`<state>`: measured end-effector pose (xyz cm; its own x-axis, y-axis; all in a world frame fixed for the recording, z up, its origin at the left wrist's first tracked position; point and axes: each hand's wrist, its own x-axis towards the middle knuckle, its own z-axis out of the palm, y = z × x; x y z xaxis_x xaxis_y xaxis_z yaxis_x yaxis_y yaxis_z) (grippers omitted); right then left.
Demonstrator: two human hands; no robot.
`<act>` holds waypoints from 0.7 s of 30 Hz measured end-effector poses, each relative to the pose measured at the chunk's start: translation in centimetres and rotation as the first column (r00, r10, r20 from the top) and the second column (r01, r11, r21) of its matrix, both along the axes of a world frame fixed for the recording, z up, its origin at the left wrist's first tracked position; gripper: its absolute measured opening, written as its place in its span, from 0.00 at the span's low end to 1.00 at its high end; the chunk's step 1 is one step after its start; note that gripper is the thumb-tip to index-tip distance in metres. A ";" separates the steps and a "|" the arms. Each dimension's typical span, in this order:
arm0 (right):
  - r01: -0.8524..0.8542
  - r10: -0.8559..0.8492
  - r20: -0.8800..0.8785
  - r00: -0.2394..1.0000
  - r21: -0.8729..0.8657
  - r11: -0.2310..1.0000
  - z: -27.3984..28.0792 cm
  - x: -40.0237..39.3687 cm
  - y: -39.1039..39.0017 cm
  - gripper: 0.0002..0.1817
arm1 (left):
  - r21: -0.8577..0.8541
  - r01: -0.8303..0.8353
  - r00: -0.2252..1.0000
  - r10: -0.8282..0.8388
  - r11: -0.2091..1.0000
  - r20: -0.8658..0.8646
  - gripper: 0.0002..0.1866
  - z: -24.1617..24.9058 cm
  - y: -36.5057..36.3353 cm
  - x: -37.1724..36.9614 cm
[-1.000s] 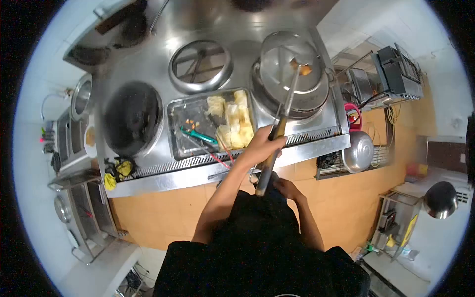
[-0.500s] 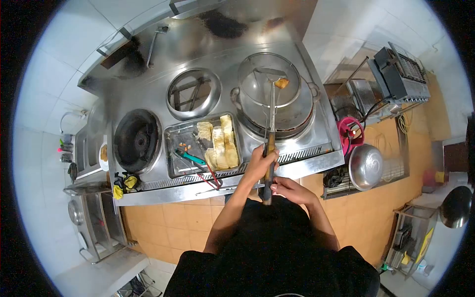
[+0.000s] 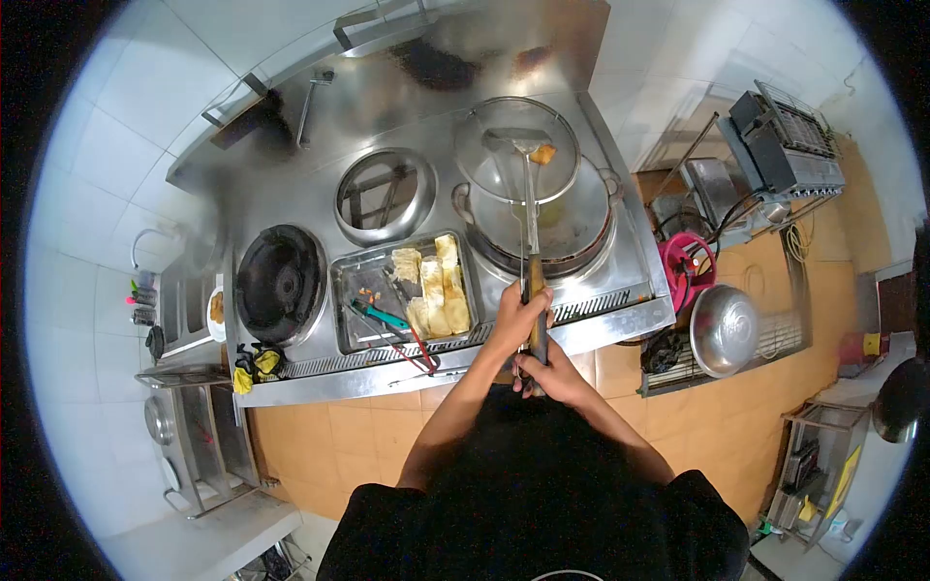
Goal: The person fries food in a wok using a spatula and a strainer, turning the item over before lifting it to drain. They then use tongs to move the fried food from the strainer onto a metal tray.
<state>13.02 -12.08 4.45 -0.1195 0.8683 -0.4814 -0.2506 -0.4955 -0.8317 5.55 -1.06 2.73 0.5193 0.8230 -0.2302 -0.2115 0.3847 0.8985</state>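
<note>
My left hand (image 3: 518,315) is closed round the long handles of a wire strainer (image 3: 469,137) and a wok spatula (image 3: 513,138), which run side by side. Lower down, my right hand (image 3: 554,376) grips the wooden handle end of the spatula. The strainer is over a large two-handled wok (image 3: 567,230) on the right burner. A golden-brown fried piece (image 3: 543,154) lies in the mesh beside the spatula's blade. Left of the wok, a metal tray (image 3: 351,334) holds pale yellow slabs of food (image 3: 432,295) and tongs with teal grips (image 3: 386,317).
A blackened burner (image 3: 281,283) and a metal wok ring (image 3: 418,209) are on the stove's left. Yellow-and-black cloths or gloves (image 3: 257,366) hang at its front corner. On the right are a pink basket (image 3: 687,263), a metal bowl (image 3: 725,331) and a grill unit (image 3: 787,145).
The strainer and spatula have shifted slightly up and left over the wok. My right hand has moved in and closed tighter on the handle. The view has shifted slightly.
</note>
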 end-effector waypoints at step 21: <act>0.304 -0.296 0.132 0.946 -0.048 0.951 2.0 -5.7 -1.3 0.09 | 0.190 0.159 0.987 -0.159 0.969 -0.019 0.16 -0.7 -0.7 -3.3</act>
<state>7.36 -13.39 6.41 0.2049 0.8203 -0.5340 -0.2951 -0.4684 -0.8328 2.27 -1.72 2.05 0.6464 0.7588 -0.0797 -0.1580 0.2353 0.9590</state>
